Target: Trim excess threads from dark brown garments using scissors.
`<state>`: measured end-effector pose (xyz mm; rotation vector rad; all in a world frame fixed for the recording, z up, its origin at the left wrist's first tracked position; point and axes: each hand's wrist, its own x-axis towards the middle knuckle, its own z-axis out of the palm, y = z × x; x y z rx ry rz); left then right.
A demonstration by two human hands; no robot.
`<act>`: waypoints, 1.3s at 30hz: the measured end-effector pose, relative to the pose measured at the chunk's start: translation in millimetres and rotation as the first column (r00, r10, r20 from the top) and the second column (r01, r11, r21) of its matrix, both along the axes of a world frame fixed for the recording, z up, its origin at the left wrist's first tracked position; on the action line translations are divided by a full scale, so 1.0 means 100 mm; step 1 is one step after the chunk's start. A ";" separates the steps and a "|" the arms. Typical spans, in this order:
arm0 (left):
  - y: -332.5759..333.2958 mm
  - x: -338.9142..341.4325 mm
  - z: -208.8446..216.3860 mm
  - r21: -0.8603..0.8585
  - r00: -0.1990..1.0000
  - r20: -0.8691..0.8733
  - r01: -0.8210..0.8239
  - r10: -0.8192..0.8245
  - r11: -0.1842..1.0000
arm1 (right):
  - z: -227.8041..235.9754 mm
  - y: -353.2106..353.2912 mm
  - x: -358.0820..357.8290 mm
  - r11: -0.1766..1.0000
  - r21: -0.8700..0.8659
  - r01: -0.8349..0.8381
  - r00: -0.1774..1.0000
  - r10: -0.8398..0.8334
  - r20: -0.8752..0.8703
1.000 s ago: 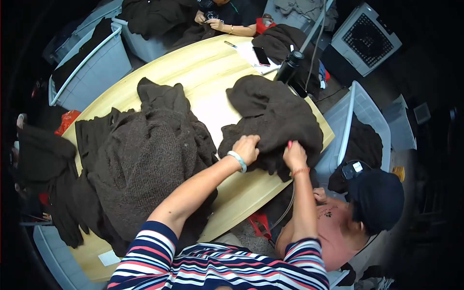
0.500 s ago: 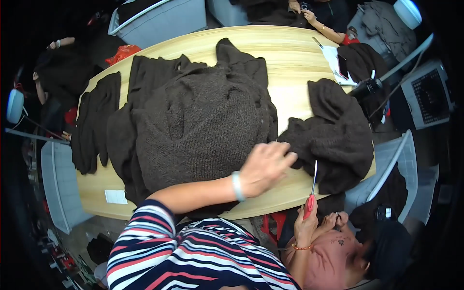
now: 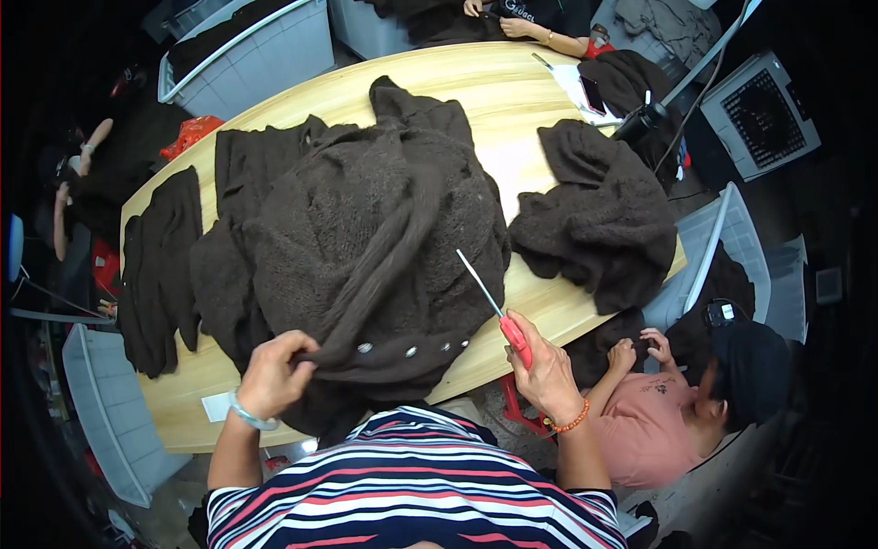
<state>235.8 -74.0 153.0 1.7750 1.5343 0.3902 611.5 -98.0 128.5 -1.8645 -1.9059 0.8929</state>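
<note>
A big pile of dark brown knitted garments [image 3: 366, 229] covers the middle of the oval wooden table [image 3: 494, 91]. My left hand [image 3: 274, 375] grips the near edge of the top garment, next to a buttoned band with several small silver buttons [image 3: 407, 350]. My right hand [image 3: 540, 366] holds a thin metal tool with a red handle [image 3: 494, 306], its tip pointing up and left over the knit. A second dark knitted garment [image 3: 599, 215] lies bunched at the table's right end.
A person in a pink shirt and dark cap [image 3: 677, 412] sits low at my right. Grey plastic crates [image 3: 256, 46] stand behind the table and another [image 3: 110, 412] at the left. Another person's hands [image 3: 512, 23] rest at the far edge. More dark garments [image 3: 160, 265] hang at the table's left end.
My view has swung left, from the right-hand garment to the big pile. My left hand moved from the pile's right side to grip its near edge. My right hand raised the red-handled tool over it.
</note>
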 end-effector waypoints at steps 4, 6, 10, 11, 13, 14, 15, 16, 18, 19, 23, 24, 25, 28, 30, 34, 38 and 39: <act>-0.14 -0.34 -0.12 0.066 0.979 -0.087 -0.181 0.186 0.981 | -0.04 -0.11 -0.10 0.999 -0.012 -0.041 0.999 0.040 -0.023; -0.06 -0.02 0.00 0.277 0.993 -0.074 -0.063 0.087 0.959 | -0.06 -0.16 -0.12 1.000 -0.007 -0.007 1.000 0.007 -0.013; 0.17 0.72 0.11 0.528 0.961 -0.235 0.253 -0.147 0.810 | -0.21 -0.24 -0.05 0.998 0.067 0.020 1.000 -0.019 -0.023; 0.26 0.87 0.03 0.565 0.939 -0.298 0.320 -0.173 0.761 | -0.23 -0.26 -0.06 0.997 0.069 0.018 1.000 -0.016 -0.023; 0.50 1.14 -0.18 0.522 0.889 -0.430 0.390 -0.160 0.759 | -0.23 -0.25 -0.08 0.999 0.013 0.042 0.998 -0.041 -0.047; 0.65 1.12 -0.45 0.466 0.882 -0.422 0.410 -0.210 0.784 | -0.24 -0.25 -0.11 0.999 0.025 0.029 0.998 -0.027 -0.051; 0.83 1.12 -0.62 0.410 0.876 -0.405 0.432 -0.264 0.803 | -0.23 -0.25 -0.11 0.999 0.030 0.028 0.998 -0.027 -0.060; 0.98 1.11 -0.53 0.578 0.965 -0.185 0.261 -0.187 0.773 | -0.24 -0.24 -0.08 0.999 0.033 0.042 0.997 -0.039 -0.070; 1.33 0.95 -0.11 0.696 0.966 0.242 -0.105 -0.094 0.711 | -0.22 -0.20 -0.01 0.995 0.067 0.077 0.994 -0.072 -0.077; 1.57 0.80 0.08 0.683 0.934 0.357 -0.255 -0.008 0.685 | -0.17 -0.19 -0.01 0.991 0.094 0.097 0.992 -0.089 -0.087; 2.37 -0.09 0.26 0.446 0.647 0.761 -0.474 -0.044 0.759 | -0.06 0.08 -0.16 0.973 0.229 0.014 0.999 -0.003 -0.047; 2.46 -0.31 0.11 0.501 0.789 0.608 -0.472 0.093 0.726 | -0.06 0.13 -0.21 0.965 0.262 -0.020 0.999 0.030 -0.035; 2.51 -0.47 -0.05 0.553 0.874 0.423 -0.459 0.240 0.695 | -0.01 0.17 -0.28 0.984 0.170 -0.048 0.998 0.053 -0.026; 2.11 -0.29 -0.49 0.723 0.915 0.168 -0.367 0.366 0.585 | -0.11 0.17 -0.34 0.991 0.052 -0.125 0.992 0.126 -0.021; 1.52 0.29 -0.34 0.805 0.978 0.062 -0.167 0.199 0.569 | -0.20 0.11 -0.33 0.991 0.080 -0.108 0.992 0.113 -0.064; 0.87 0.67 -0.24 0.653 0.871 -0.472 0.450 -0.137 0.610 | -0.30 0.12 -0.27 0.982 0.168 -0.084 0.984 0.108 -0.139; 1.06 0.26 -0.41 0.715 0.937 -0.316 0.338 -0.149 0.612 | -0.56 0.22 -0.33 0.972 0.219 -0.087 0.965 0.137 -0.225; 1.08 0.17 -0.39 0.744 0.936 -0.324 0.341 -0.137 0.574 | -0.64 0.22 -0.38 0.973 0.211 -0.093 0.950 0.150 -0.273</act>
